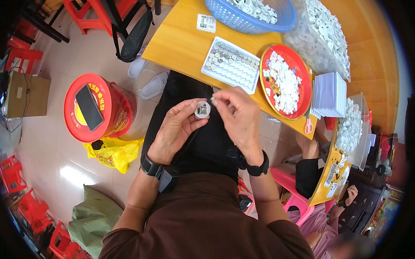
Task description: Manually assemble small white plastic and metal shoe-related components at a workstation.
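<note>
Over my lap, my left hand (174, 127) is closed round the edge of a small round white plastic housing (202, 109), with a metal-lined recess facing up. Just to its right, my right hand (239, 116) pinches a tiny silvery piece (212, 99), perhaps a button cell; the fingers partly hide it. The two pieces are close together but apart. Beyond my hands, on the wooden table (176, 39), lies a white blister tray (234, 80) with round cells in part of its wells. To its right is a red round tray (302, 100) heaped with small white parts.
A blue basket (247, 25) and a clear bag (304, 48) hold white parts at the table's far side. Stacked white trays (328, 95) and pink-handled scissors (308, 126) lie at right. A phone (89, 107) rests on a red bucket (119, 110). Another person (316, 233) sits at lower right.
</note>
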`<state>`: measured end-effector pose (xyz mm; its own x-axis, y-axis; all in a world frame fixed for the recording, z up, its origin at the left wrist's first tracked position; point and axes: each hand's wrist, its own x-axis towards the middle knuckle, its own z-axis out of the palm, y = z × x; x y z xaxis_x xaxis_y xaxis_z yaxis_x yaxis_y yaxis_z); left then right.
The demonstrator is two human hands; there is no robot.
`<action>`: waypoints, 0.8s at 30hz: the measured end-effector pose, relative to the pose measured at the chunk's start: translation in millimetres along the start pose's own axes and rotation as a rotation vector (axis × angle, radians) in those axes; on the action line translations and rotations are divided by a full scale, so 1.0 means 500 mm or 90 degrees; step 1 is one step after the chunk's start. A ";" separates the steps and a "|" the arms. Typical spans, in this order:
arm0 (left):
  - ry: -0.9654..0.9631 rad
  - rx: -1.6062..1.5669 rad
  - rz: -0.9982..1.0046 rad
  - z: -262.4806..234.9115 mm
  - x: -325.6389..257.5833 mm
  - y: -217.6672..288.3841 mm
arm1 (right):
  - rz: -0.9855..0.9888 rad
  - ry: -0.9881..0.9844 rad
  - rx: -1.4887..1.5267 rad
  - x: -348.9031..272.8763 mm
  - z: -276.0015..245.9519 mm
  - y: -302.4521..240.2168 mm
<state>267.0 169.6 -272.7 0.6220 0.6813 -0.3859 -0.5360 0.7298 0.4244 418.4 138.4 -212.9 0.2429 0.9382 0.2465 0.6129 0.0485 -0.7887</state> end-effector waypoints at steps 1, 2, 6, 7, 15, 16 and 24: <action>-0.001 0.000 -0.002 0.003 0.001 -0.004 | -0.026 -0.002 -0.001 -0.012 0.001 0.002; -0.012 -0.001 -0.002 0.006 0.002 -0.007 | -0.046 0.007 -0.001 -0.023 0.004 0.012; -0.025 0.005 0.004 0.009 -0.003 -0.020 | -0.094 0.031 -0.029 -0.050 0.006 0.026; -0.025 0.007 0.004 0.011 -0.004 -0.023 | -0.094 0.032 -0.028 -0.055 0.006 0.028; -0.010 0.056 0.024 0.016 -0.015 -0.044 | -0.117 0.043 -0.005 -0.079 -0.005 0.036; -0.010 0.057 0.023 0.018 -0.017 -0.045 | -0.116 0.044 -0.004 -0.081 -0.006 0.036; 0.034 0.153 0.059 0.034 -0.025 -0.058 | -0.153 -0.026 -0.078 -0.084 -0.026 0.026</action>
<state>284.6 138.9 -266.3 0.5421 0.7514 -0.3762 -0.4346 0.6339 0.6398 426.2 95.2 -226.3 0.0504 0.9181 0.3931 0.7365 0.2316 -0.6355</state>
